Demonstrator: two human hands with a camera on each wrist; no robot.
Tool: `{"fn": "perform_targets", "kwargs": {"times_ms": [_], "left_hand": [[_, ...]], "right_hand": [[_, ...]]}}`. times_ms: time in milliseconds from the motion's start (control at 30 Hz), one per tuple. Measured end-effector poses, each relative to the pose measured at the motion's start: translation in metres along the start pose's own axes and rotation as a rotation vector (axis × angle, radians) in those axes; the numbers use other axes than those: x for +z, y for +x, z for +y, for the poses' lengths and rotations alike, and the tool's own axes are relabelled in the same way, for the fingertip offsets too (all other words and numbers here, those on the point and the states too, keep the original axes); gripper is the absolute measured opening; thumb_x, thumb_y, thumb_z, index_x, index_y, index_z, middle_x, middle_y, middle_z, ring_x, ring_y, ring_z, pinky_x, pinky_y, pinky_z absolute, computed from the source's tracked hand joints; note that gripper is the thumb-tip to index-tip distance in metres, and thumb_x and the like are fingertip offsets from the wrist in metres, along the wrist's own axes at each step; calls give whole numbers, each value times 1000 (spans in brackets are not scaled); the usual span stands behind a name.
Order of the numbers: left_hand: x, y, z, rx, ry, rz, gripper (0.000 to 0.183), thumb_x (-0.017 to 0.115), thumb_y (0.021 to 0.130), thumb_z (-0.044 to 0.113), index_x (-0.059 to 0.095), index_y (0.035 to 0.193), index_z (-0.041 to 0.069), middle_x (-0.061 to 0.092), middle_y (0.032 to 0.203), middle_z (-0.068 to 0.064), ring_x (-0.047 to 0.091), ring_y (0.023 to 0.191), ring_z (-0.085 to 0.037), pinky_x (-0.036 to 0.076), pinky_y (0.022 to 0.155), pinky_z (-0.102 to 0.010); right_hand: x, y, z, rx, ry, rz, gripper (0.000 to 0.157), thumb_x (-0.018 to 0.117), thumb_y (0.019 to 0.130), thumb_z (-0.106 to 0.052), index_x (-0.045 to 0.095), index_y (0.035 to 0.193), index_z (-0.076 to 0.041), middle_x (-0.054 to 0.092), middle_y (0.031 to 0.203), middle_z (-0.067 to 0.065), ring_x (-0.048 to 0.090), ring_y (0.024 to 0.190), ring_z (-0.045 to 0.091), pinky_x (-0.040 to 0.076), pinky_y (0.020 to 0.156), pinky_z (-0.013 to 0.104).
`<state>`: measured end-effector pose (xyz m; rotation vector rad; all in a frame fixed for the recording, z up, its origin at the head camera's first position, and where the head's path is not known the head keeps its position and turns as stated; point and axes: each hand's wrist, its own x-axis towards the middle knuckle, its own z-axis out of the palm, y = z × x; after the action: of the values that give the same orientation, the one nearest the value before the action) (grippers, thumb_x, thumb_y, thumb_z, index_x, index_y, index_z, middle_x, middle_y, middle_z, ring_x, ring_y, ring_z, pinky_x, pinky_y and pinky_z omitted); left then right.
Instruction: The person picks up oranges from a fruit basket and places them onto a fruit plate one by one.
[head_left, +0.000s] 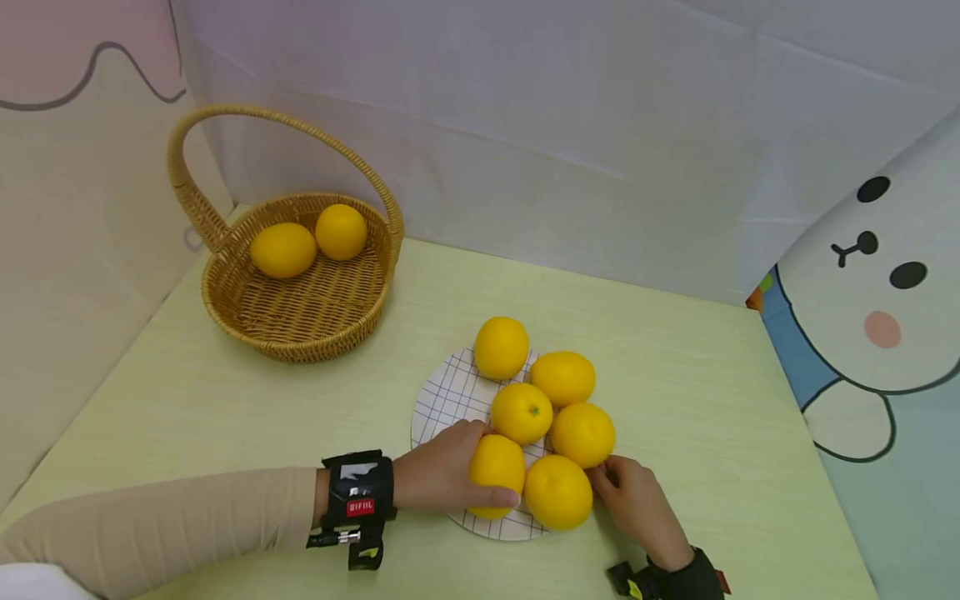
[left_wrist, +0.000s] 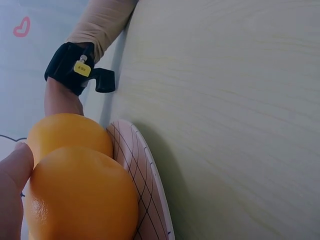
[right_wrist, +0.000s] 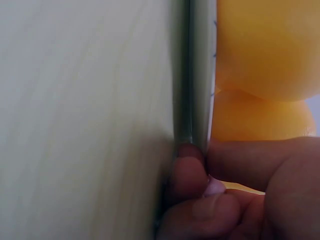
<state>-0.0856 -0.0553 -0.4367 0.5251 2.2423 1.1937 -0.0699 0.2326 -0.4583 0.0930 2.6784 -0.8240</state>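
Note:
A round white plate with a blue grid (head_left: pixel 442 404) carries several oranges, one with its green stem end (head_left: pixel 522 413) facing up. My left hand (head_left: pixel 442 471) grips the orange (head_left: pixel 497 471) at the plate's near left, thumb on the near side and fingers behind it. In the left wrist view that orange (left_wrist: pixel 82 195) overlaps another one (left_wrist: pixel 70 132). My right hand (head_left: pixel 633 504) pinches the plate's right edge, beside the near right orange (head_left: pixel 558 492). In the right wrist view, the thumb and curled fingers (right_wrist: pixel 192 177) meet at the plate's rim (right_wrist: pixel 202 75).
A wicker basket (head_left: pixel 300 346) with a tall arched handle stands at the back left, two oranges (head_left: pixel 283 250) inside. The pale wooden table (head_left: pixel 690 367) ends at a white cloth (head_left: pixel 525 125) behind. A printed panel with a cartoon animal (head_left: pixel 847 317) borders the right side.

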Motion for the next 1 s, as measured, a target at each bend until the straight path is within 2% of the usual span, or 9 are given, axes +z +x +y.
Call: {"fn": "perform_targets", "kwargs": {"times_ms": [333, 567, 667, 800, 933, 1000], "left_hand": [[-4, -1, 4, -43, 17, 0, 90, 78, 82, 59, 46, 143, 2, 55, 117, -4, 53, 99, -18, 49, 82, -36], [-14, -1, 10, -93, 90, 41, 99, 73, 82, 67, 41, 149, 1, 53, 139, -16, 56, 117, -25, 49, 100, -46], [-21, 1, 12, -95, 114, 66, 99, 70, 84, 69, 41, 150, 1, 51, 143, -17, 56, 121, -27, 48, 102, -48], [-35, 0, 17, -90, 146, 123, 93, 66, 87, 69, 42, 150, 3, 53, 140, -14, 57, 119, -26, 52, 96, -46], [-59, -4, 26, -78, 150, 187, 81, 65, 91, 63, 46, 148, 9, 57, 130, -8, 57, 113, -22, 53, 85, -38], [-73, -7, 31, -52, 144, 223, 73, 66, 93, 58, 50, 145, 9, 58, 126, -7, 57, 111, -23, 53, 84, -37]], "right_hand": [[-1, -1, -2, -6, -4, 6, 25, 59, 103, -16, 58, 78, -9, 43, 64, 3, 40, 57, 18, 31, 54, 27], [-1, -1, -1, -7, -7, 3, 25, 58, 103, -16, 58, 79, -9, 41, 63, 3, 40, 57, 18, 31, 54, 27], [-1, -1, -1, -5, -3, 4, 25, 58, 103, -17, 58, 79, -9, 41, 64, 3, 40, 57, 18, 31, 54, 27], [0, 0, 0, -1, 4, 1, 26, 58, 104, -18, 59, 79, -9, 42, 64, 3, 40, 57, 18, 31, 54, 27], [-1, -1, -1, 7, 12, -6, 25, 58, 104, -18, 59, 80, -9, 41, 64, 3, 39, 56, 18, 31, 54, 27], [-1, -2, -1, 8, 13, -7, 25, 58, 104, -17, 59, 80, -9, 40, 63, 3, 38, 56, 18, 30, 54, 27]]}}
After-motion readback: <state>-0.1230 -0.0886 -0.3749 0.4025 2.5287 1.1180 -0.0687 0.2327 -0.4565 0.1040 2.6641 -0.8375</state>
